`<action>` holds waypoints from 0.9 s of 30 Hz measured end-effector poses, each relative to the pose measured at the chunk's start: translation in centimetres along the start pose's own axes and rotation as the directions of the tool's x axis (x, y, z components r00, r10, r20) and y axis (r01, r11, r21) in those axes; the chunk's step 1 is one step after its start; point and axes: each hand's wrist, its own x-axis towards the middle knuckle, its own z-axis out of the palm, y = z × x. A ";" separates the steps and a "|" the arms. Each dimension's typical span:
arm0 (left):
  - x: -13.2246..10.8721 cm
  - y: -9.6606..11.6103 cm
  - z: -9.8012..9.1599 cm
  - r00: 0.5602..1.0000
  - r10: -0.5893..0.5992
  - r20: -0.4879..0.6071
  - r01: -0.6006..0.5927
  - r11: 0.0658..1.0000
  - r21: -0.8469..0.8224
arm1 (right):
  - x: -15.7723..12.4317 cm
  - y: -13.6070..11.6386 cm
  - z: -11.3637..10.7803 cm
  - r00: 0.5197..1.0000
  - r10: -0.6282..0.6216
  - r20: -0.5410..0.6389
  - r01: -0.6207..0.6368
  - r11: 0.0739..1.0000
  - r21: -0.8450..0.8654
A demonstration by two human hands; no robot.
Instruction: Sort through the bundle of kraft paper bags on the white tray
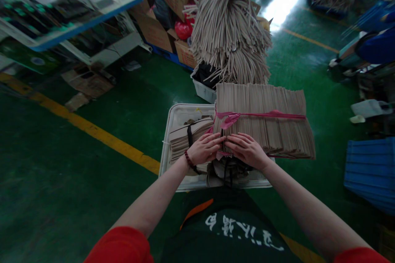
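Observation:
A large bundle of thin beige strips, packed on edge and tied with a pink ribbon, rests across a white plastic bin. My left hand, with a beaded bracelet at the wrist, touches the bundle's near left end with its fingers stretched out. Beside it lies my right hand, fingers extended over the bundle's near side. The fingertips almost meet; both thumbs are mostly hidden. Inside the bin, left of my left hand, is a smaller stack of beige pieces with a black band. Dark-banded pieces lie below my hands.
Ahead hangs a big sheaf of beige cords above a grey bin. Cardboard boxes stand behind it. A blue-edged workbench is at left, a blue crate at right. Yellow lines mark the green floor.

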 end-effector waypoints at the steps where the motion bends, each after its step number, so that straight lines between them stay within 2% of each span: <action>1: 0.0 0.0 -0.1 1.000 -0.004 0.004 0.004 1.000 -0.013 | 0.0 0.0 0.0 1.000 -0.001 -0.002 0.001 1.000 0.002; 12: -0.2 -0.1 0.0 1.000 0.004 -0.021 -0.005 0.998 -0.059 | 0.0 0.1 0.2 1.000 0.006 -0.004 -0.006 1.000 0.019; 20: 0.9 0.0 -0.8 0.998 -0.032 0.061 0.036 0.998 -0.054 | -0.1 0.1 0.4 1.000 0.008 0.004 -0.008 1.000 0.012; 27: 1.5 -0.7 -1.4 0.999 0.004 0.041 0.000 0.996 -0.089 | 0.0 0.1 0.2 1.000 -0.010 0.006 0.009 1.000 0.019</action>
